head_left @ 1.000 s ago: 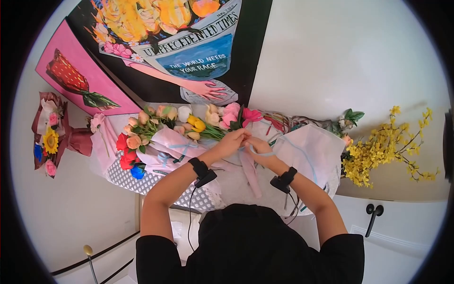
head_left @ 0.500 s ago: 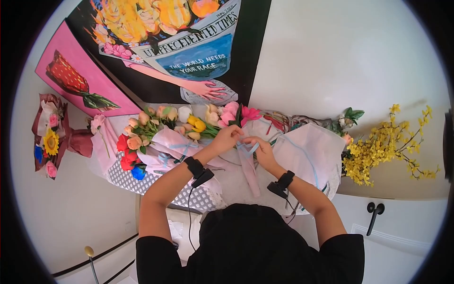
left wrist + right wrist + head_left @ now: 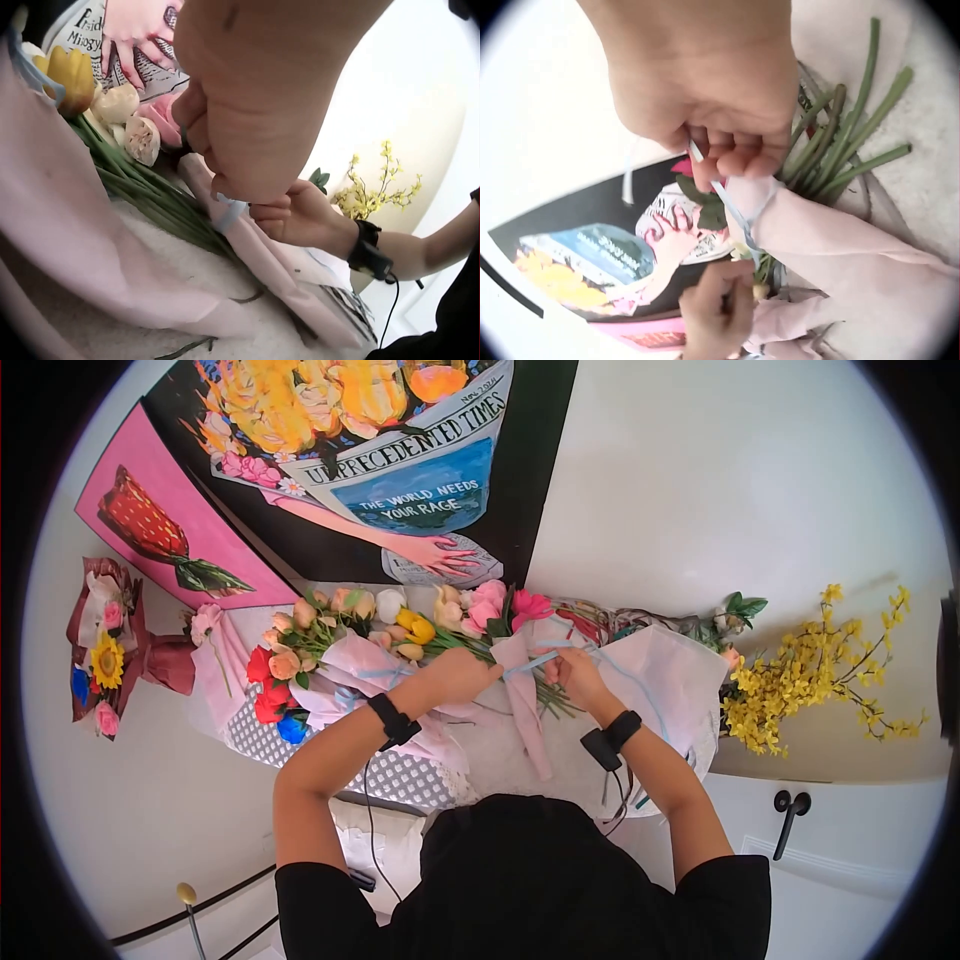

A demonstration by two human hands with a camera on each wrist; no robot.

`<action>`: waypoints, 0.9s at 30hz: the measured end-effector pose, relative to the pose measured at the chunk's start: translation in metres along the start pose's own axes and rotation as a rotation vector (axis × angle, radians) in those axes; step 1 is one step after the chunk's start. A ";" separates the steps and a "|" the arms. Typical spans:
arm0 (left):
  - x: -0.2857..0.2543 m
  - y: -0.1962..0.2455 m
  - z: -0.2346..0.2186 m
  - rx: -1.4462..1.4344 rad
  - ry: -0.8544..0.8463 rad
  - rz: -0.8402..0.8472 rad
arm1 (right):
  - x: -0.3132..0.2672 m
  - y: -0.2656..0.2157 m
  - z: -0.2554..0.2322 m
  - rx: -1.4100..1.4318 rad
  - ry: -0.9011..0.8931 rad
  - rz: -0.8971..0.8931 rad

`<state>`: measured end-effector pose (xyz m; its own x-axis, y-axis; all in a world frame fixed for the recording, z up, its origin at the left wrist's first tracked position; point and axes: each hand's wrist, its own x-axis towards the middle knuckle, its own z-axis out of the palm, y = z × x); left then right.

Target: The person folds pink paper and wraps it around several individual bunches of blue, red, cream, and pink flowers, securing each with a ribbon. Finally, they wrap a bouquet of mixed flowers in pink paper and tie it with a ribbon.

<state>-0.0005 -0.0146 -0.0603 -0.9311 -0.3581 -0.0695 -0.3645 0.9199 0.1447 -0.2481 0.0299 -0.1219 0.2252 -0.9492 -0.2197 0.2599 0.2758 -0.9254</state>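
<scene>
A light blue ribbon (image 3: 536, 661) runs between the two hands, across a narrow strip of pale pink wrap (image 3: 527, 722) around a bundle of green flower stems (image 3: 855, 127). In the right wrist view the ribbon crosses itself at the wrap. My left hand (image 3: 462, 678), fingers curled, grips one end close beside the wrap. Curled fingers of my right hand (image 3: 580, 678) hold the other end, which pokes out from the fist in the right wrist view. Pink flowers (image 3: 488, 600) and a magenta bloom (image 3: 530, 608) lie just beyond the wrap.
Peach roses, a yellow tulip (image 3: 415, 625) and red flowers (image 3: 265, 685) lie left on the table. A large pink wrapping sheet (image 3: 665, 680) spreads at right, near yellow blossom branches (image 3: 790, 690). Two paintings (image 3: 420, 480) lean at the back.
The hands, close together a second ago, have drawn apart, left hand leftward and right hand rightward. The ribbon is now stretched between them, and stem ends show beside the wrap.
</scene>
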 end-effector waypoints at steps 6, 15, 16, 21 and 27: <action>0.000 0.007 0.019 0.343 0.108 0.197 | 0.003 0.012 -0.018 0.568 -0.010 0.279; 0.011 0.016 0.004 0.589 0.169 0.383 | -0.004 -0.027 0.007 -1.119 0.330 0.157; 0.011 0.016 0.005 0.590 0.172 0.383 | -0.009 -0.031 0.013 -1.486 0.401 -0.011; 0.009 0.022 0.010 0.480 0.228 0.286 | -0.017 -0.023 0.019 -1.512 0.044 -0.845; 0.002 0.021 0.032 0.209 0.270 0.190 | -0.014 -0.001 0.012 -1.404 -0.094 -0.697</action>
<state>-0.0096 0.0091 -0.0886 -0.9615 -0.1819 0.2058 -0.2011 0.9766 -0.0761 -0.2400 0.0448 -0.1143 0.5071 -0.7975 0.3268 -0.7019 -0.6022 -0.3804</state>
